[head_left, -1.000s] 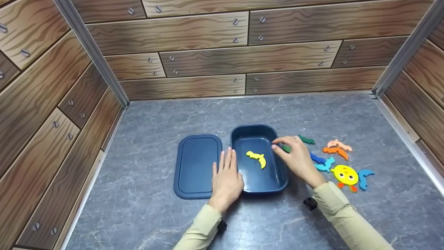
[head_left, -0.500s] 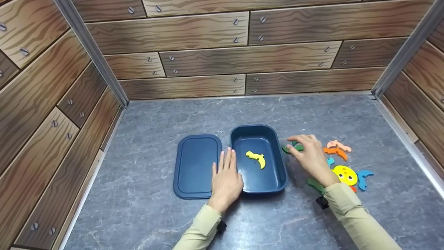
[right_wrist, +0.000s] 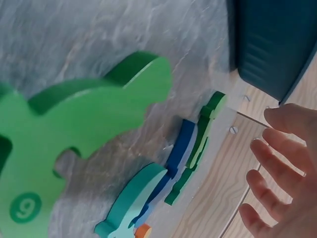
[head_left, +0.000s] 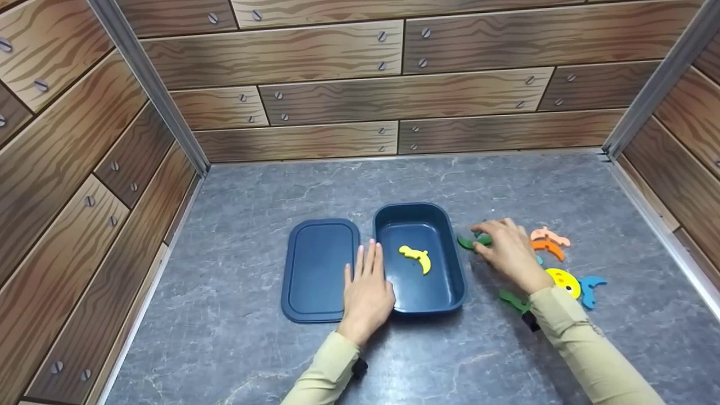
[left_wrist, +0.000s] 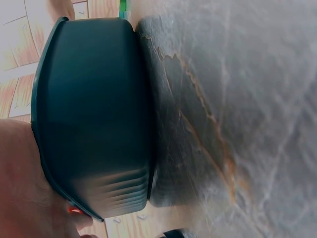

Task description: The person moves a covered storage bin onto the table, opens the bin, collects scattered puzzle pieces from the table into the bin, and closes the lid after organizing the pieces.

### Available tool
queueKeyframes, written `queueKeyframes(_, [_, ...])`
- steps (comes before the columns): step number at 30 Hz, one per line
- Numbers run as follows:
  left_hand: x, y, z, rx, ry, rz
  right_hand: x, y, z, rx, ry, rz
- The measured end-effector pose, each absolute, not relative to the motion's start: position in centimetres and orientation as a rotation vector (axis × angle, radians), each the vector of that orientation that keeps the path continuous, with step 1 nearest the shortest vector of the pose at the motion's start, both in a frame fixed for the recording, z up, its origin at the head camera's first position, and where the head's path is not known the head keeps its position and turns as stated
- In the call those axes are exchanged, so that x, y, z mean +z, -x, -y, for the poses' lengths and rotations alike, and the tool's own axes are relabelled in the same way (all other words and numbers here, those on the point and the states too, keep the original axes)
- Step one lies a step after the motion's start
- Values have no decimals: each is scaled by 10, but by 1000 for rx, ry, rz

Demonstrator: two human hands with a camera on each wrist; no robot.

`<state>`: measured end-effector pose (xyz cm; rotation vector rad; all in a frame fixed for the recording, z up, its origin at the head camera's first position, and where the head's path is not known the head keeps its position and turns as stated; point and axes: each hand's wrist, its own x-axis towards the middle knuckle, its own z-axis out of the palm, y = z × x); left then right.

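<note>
My left hand (head_left: 367, 298) rests with straight fingers on the left rim of a dark blue box (head_left: 413, 207). Inside the box lies a curved yellow puzzle piece (head_left: 416, 257). To the box's right, my right hand (head_left: 509, 256) hovers above several puzzle pieces, nearest a dark green piece (head_left: 466, 242). In the right wrist view its thumb and fingers are bent loosely apart, with nothing between them. That view also shows a light green piece (right_wrist: 89, 124) marked 9, a teal piece (right_wrist: 133, 198) and a blue piece (right_wrist: 181, 148). The hand hides some pieces in the head view.
A dark blue lid (head_left: 319, 270) lies flat left of the box. Right of my right hand are a pink piece (head_left: 550, 235), an orange piece (head_left: 548, 247), a yellow face piece (head_left: 564, 281) and a blue piece (head_left: 592, 289). Plank-patterned walls (head_left: 326, 56) enclose the table.
My right hand has moved from beside the box's right rim rightward to over the pieces, uncovering green pieces. The left hand, box and yellow piece have stayed in place.
</note>
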<state>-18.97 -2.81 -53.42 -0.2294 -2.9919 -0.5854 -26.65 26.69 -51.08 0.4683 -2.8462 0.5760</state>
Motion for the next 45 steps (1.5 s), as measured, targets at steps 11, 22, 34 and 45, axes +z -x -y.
queueKeyframes(11, [-534, 189, 28, -596, 230, 3004, -523, 276, -271, 537, -519, 2960])
queueKeyframes(22, [-535, 189, 28, -600, 232, 3004, -530, 282, -274, 538, -521, 3019])
queueKeyframes(34, [-534, 190, 28, -592, 232, 3001, -532, 283, -267, 515, -549, 2931])
queueKeyframes(45, [-535, 190, 29, -597, 228, 2988, -535, 283, -267, 539, -540, 2902])
